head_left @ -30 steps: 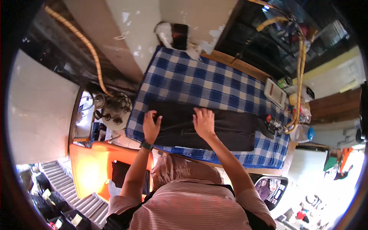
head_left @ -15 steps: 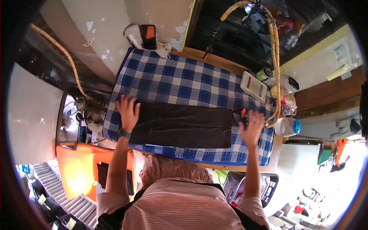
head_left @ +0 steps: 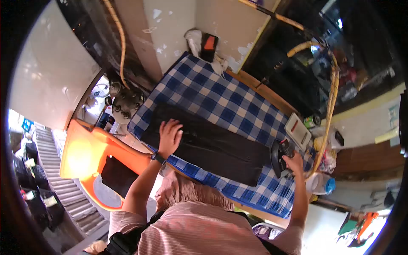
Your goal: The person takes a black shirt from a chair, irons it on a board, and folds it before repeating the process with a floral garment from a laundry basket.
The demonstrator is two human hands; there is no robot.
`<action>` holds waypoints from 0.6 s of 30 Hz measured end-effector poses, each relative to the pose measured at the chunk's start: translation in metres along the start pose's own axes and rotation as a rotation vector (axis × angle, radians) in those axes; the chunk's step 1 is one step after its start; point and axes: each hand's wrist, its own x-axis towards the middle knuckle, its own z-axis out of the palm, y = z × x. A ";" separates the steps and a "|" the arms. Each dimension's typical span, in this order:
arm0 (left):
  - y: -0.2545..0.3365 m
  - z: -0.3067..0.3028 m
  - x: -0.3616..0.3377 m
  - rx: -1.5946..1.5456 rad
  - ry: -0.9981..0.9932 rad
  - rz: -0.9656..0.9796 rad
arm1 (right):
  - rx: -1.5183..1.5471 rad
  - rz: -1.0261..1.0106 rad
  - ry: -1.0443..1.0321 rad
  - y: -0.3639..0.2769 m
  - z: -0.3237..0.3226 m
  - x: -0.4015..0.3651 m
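Note:
Dark folded cloth (head_left: 212, 146) lies lengthwise on a blue-and-white checked cover (head_left: 231, 95). My left hand (head_left: 170, 137) rests on the cloth near its left end, fingers spread. Beyond the cloth's right end, my right hand (head_left: 293, 161) is closed round the handle of a black iron (head_left: 278, 158). The iron is on the checked cover, tilted up on its heel or side; which of the two I cannot tell.
An orange chair (head_left: 83, 144) with a dark folded cloth on it stands at the left. A white tray (head_left: 297, 131), a green can (head_left: 312, 121) and a blue-lidded container (head_left: 329, 185) are at the right. A yellow cord (head_left: 332, 102) hangs there.
The view has turned, so the table now slants down to the right. My left hand has moved onto the cloth. My right hand, open before, has taken hold of the iron.

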 end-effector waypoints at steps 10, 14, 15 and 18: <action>-0.075 -0.020 -0.076 0.272 0.284 -0.869 | -0.070 -0.411 -0.374 -0.280 0.105 -0.056; -0.089 -0.029 -0.089 0.115 0.425 -0.912 | -0.335 -0.732 -0.393 -0.356 0.235 -0.041; -0.092 -0.032 -0.095 0.117 0.429 -0.928 | -0.346 -0.738 -0.404 -0.371 0.252 -0.040; -0.108 -0.045 -0.116 0.144 0.507 -0.861 | -0.287 -0.804 -0.454 -0.396 0.278 -0.030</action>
